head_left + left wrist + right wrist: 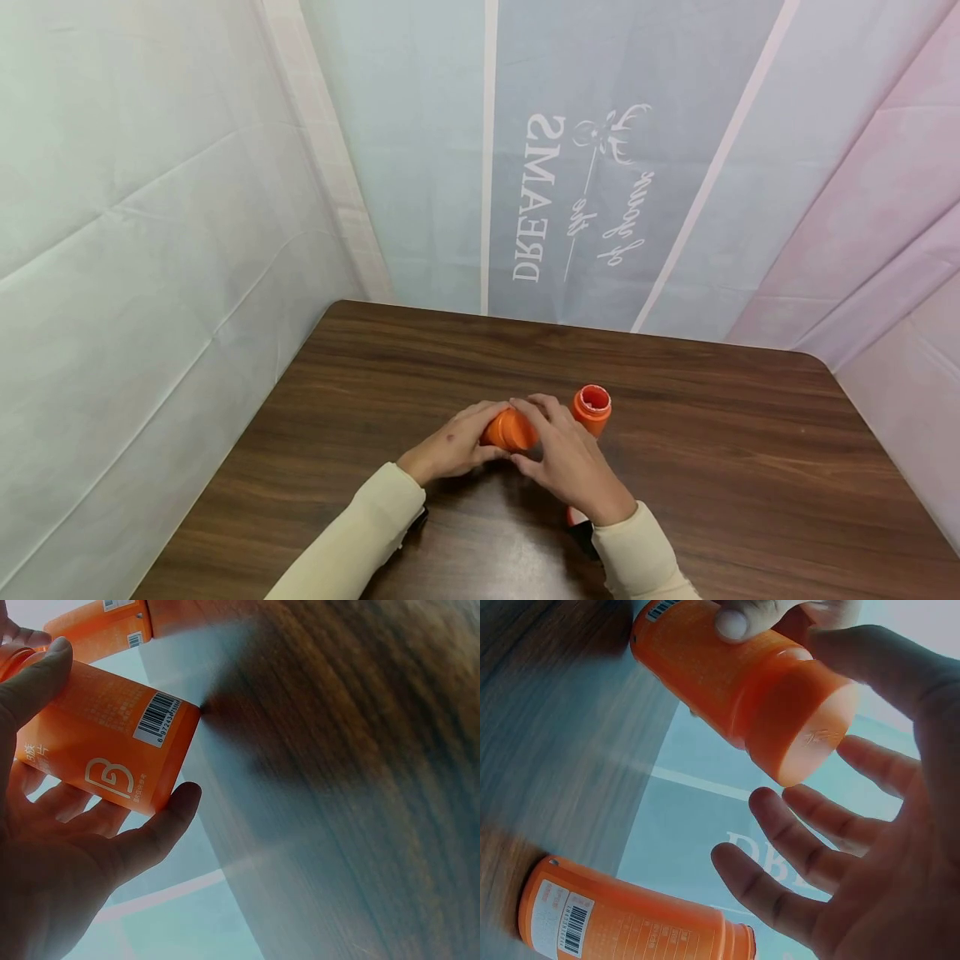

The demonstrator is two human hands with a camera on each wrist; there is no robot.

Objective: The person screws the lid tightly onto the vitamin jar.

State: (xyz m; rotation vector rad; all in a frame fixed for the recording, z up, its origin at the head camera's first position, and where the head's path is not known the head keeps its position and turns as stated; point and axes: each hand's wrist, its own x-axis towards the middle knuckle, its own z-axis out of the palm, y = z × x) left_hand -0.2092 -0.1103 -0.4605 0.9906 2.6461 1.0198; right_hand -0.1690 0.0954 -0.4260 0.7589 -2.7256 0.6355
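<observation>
Orange, the capped bottle (512, 430) sits tilted between my hands, my left hand (450, 446) grasping its body with thumb and fingers. My right hand (566, 462) arches in from the other side, fingers loose and spread about the cap (802, 724). Just beyond them stands the open bottle (591, 422). The far edge of the counter (750, 467) lies well past both bottles; wood stretches broadly to either side.
</observation>
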